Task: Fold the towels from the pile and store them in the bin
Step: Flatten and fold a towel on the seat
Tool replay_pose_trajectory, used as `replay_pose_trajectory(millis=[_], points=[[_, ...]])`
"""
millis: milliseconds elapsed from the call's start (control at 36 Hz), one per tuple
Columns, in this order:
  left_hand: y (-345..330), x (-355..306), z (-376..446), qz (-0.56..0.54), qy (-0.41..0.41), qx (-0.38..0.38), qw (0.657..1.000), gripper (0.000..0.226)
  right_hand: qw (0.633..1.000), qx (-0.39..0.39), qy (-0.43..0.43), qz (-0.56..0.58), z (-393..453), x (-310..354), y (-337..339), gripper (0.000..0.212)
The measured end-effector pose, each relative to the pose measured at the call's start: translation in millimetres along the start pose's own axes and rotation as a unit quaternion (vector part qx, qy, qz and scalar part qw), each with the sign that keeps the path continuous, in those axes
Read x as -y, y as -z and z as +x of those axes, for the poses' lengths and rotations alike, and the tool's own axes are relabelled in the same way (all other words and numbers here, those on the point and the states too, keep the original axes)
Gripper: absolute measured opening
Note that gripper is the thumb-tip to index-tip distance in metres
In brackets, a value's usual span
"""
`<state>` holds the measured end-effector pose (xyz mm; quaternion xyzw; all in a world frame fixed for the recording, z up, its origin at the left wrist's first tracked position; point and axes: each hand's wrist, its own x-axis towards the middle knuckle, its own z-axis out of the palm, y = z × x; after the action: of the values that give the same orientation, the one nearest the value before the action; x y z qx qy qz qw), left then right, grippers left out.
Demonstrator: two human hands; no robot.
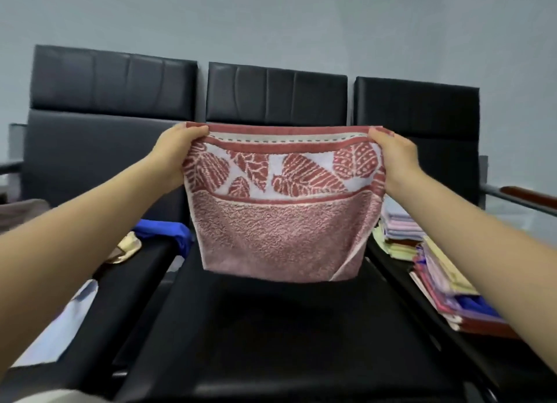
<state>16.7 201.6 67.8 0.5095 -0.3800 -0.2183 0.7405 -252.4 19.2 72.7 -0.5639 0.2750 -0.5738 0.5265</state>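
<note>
Head view: towel [280, 209] between both hands.

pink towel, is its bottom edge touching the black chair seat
Apart. In the head view the pink towel hangs from both hands, its bottom edge clearly above the black chair seat.

Soft, even, cool daylight without glare; faint shadows; wide-angle bending toward the frame edges (lower corners blur most noticeably).

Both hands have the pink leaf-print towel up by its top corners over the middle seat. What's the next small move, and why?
Probably lower it flat onto the black middle seat. The left hand and right hand pinch the top corners of the pink towel, which hangs already doubled, its bottom edge just above the seat. Folded stacks lie on the right seat.
</note>
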Motion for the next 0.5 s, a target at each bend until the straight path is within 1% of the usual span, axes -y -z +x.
replay_pose_trajectory(millis=[28, 83, 139, 194, 250, 306, 361, 389, 444, 472, 500], points=[[1.4, -2.8, -1.5, -0.005, 0.034, 0.019, 0.999, 0.008, 0.998, 0.010, -0.039, 0.043, 1.7, 1.5, 1.3, 0.010], [4.2, -4.2, -1.8, 0.014, 0.076, 0.036, 0.996, 0.009, 0.992, 0.028, -0.099, 0.067, 4.9, 0.5, 3.9, 0.016], [6.0, 1.8, 2.0, 0.049, 0.090, 0.035, 0.994, 0.010, 0.989, 0.040, -0.131, 0.056, 4.5, -7.3, 8.1, 0.025], [6.5, 14.8, 6.5, 0.096, 0.113, 0.024, 0.989, 0.012, 0.986, 0.028, -0.159, 0.036, 2.7, -20.8, 12.3, 0.029], [9.1, 33.6, 10.9, 0.146, 0.140, 0.012, 0.979, 0.013, 0.982, 0.018, -0.189, 0.020, 0.7, -40.6, 17.8, 0.022], [14.8, 56.4, 13.2, 0.189, 0.167, 0.027, 0.967, 0.012, 0.980, 0.001, -0.200, -0.008, 2.6, -63.7, 21.6, 0.007], [22.5, 80.8, 16.8, 0.235, 0.187, 0.037, 0.953, 0.017, 0.975, -0.015, -0.216, -0.039, 9.2, -92.7, 26.7, 0.025], [26.2, 92.4, 20.0, 0.256, 0.186, 0.028, 0.948, 0.018, 0.974, -0.013, -0.222, -0.050, 7.6, -103.6, 27.4, 0.024], [29.4, 113.7, 22.0, 0.338, 0.155, 0.011, 0.928, 0.011, 0.969, -0.006, -0.201, -0.144, 4.9, -125.2, 28.2, 0.008], [29.3, 122.8, 21.5, 0.401, 0.134, 0.012, 0.906, 0.004, 0.959, 0.010, -0.171, -0.225, 3.7, -133.7, 29.3, 0.004], [29.9, 132.5, 23.2, 0.462, 0.114, 0.017, 0.880, 0.002, 0.940, 0.035, -0.136, -0.310, 4.9, -143.9, 31.5, 0.007]])
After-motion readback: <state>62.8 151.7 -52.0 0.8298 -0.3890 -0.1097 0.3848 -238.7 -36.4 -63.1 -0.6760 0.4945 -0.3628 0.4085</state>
